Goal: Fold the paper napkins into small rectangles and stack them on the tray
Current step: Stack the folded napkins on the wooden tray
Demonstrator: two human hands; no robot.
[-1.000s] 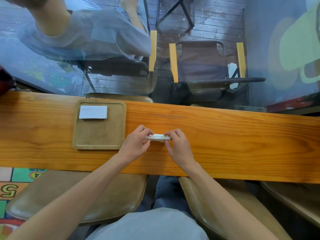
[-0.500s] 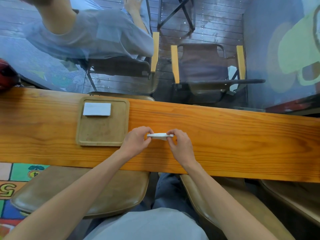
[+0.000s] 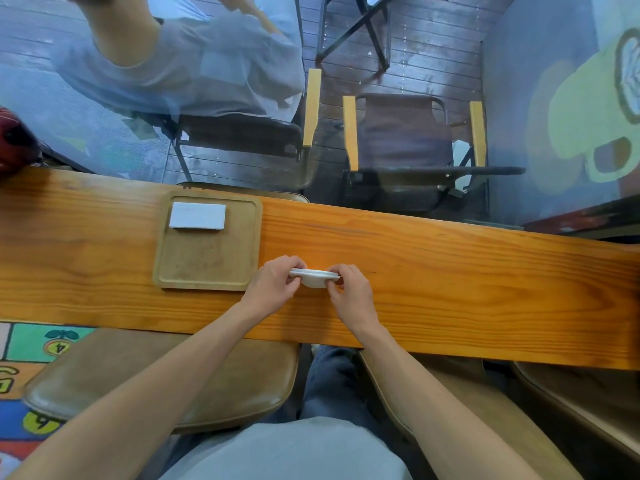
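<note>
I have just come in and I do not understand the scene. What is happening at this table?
A person is folding a white paper napkin, pinching one end with the left hand and the other with the right hand, just above the wooden table. A folded napkin already lies in the far corner of the wooden tray beside the left hand.

Napkin (image 3: pixel 314 278) between the hands: plain white. Tray (image 3: pixel 207 261) left of the left hand (image 3: pixel 273 284): pale tan wood, scuffed; the folded stack (image 3: pixel 197 216) on it is white. Counter (image 3: pixel 450 271) under both hands: orange pine, dark streaky grain. Mat (image 3: pixel 34 344) down-left of the left forearm: green, blue, yellow (printed numerals). Stool seat (image 3: pixel 138 372): olive-brown.
</note>
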